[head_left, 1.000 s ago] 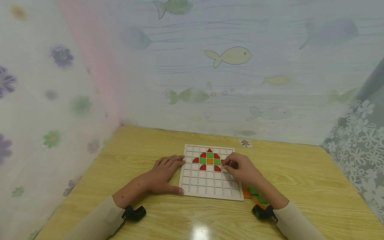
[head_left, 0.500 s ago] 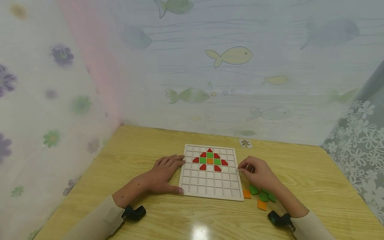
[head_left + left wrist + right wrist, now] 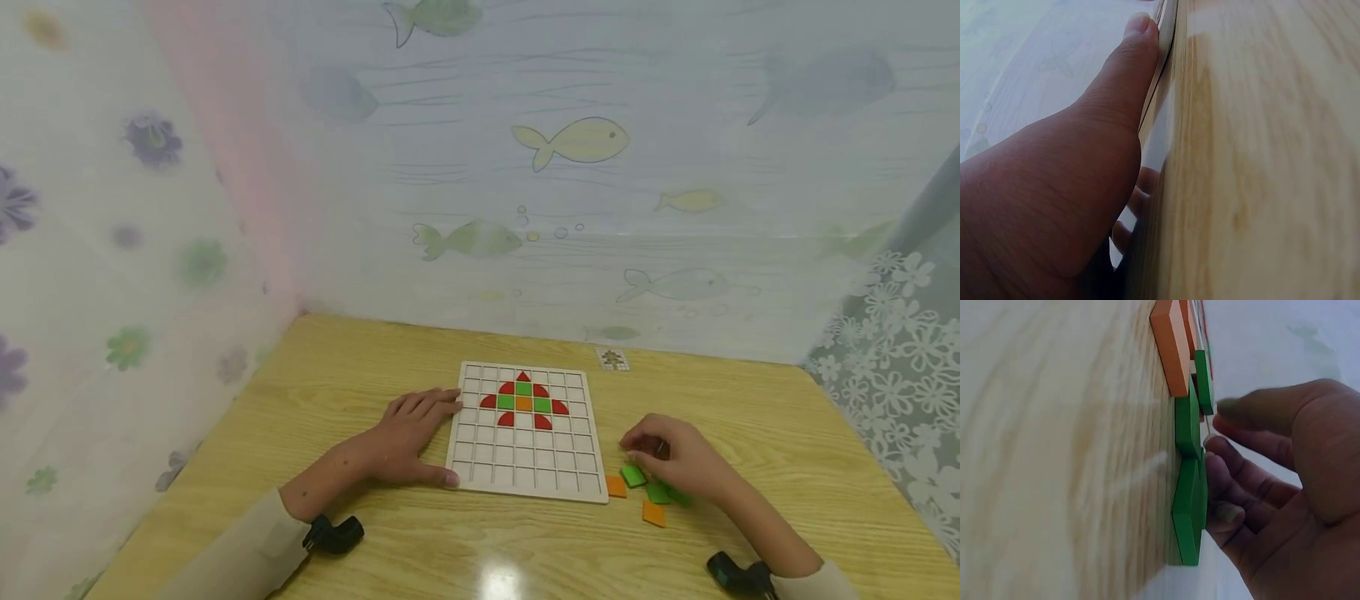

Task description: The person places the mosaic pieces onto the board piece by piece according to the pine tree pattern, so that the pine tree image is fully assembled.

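Observation:
A pale square grid board (image 3: 517, 468) lies on the table. Red pieces (image 3: 487, 402), green squares (image 3: 506, 402) and an orange square (image 3: 523, 403) form a pattern in its upper half. Fingers spread, my left hand (image 3: 408, 435) rests along the board's left edge, its thumb at the lower corner. To the right of the board, my right hand (image 3: 686, 458) hovers over loose green tiles (image 3: 633, 476), its fingers loosely bent. In the right wrist view, thumb and index tips come close to an upper green tile (image 3: 1204, 384), and nothing shows between them.
Two orange tiles (image 3: 653, 513) lie near the board's lower right corner. A small patterned card (image 3: 612, 359) is behind the board, near the wall. Fabric with fish prints (image 3: 570, 208) rises behind the wooden table (image 3: 420, 542).
My right hand has left the red piece at the pattern's right side and moved right and nearer, to the loose green tiles. My left hand has stayed at the board's edge.

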Motion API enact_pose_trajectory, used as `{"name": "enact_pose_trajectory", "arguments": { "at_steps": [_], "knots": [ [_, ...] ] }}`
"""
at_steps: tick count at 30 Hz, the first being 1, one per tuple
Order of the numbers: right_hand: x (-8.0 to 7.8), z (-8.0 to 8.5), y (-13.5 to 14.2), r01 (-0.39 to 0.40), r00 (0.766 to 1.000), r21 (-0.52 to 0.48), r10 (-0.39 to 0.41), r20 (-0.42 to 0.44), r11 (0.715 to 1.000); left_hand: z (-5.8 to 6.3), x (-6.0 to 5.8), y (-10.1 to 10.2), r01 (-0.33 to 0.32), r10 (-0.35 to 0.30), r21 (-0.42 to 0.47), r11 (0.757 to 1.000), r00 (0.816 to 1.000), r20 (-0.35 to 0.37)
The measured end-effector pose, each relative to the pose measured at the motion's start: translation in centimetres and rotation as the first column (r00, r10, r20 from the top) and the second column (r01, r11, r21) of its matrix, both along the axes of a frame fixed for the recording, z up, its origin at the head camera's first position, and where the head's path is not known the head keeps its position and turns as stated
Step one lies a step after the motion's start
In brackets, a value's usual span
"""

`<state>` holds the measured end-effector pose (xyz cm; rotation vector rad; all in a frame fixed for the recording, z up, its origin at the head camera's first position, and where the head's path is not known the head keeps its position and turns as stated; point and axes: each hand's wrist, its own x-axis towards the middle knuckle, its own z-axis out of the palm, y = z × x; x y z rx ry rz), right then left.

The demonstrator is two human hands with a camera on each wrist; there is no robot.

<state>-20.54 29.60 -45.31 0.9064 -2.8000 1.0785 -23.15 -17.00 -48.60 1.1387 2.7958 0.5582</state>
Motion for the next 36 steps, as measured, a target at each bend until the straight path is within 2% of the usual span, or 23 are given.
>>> {"name": "enact_pose_trajectory", "arguments": {
  "at_steps": [3,8,11,19,27,36],
  "knots": [
    [0.24,-0.08,0.41,-0.049,0.999,-0.001,0.049,-0.008,0.999,0.03,0.04,-0.01,0.001,-0.001,0.001,1.0,1.0,0.0],
    [0.26,-0.15,0.65,-0.118,0.993,-0.009,0.118,0.03,0.993,0.26,0.1,0.05,-0.002,0.002,0.001,1.0,1.0,0.001],
    [0.18,-0.21,0.75,-0.133,0.99,-0.018,0.134,0.051,0.991,0.31,0.13,0.09,-0.009,0.009,-0.004,1.0,1.0,0.005],
    [0.09,-0.28,0.53,-0.185,0.982,-0.021,0.186,0.037,0.983,0.23,0.11,0.13,-0.021,0.021,-0.01,1.0,1.0,0.013],
    [0.23,-0.41,0.65,-0.154,0.984,-0.02,0.155,0.085,0.988,-0.17,0.05,0.09,-0.029,0.029,-0.022,0.999,0.999,0.014],
    [0.0,-0.26,0.64,-0.095,0.986,-0.019,0.097,0.139,0.995,-0.02,0.07,0.1,-0.028,0.028,-0.02,0.999,1.0,0.012]
  ]
}}
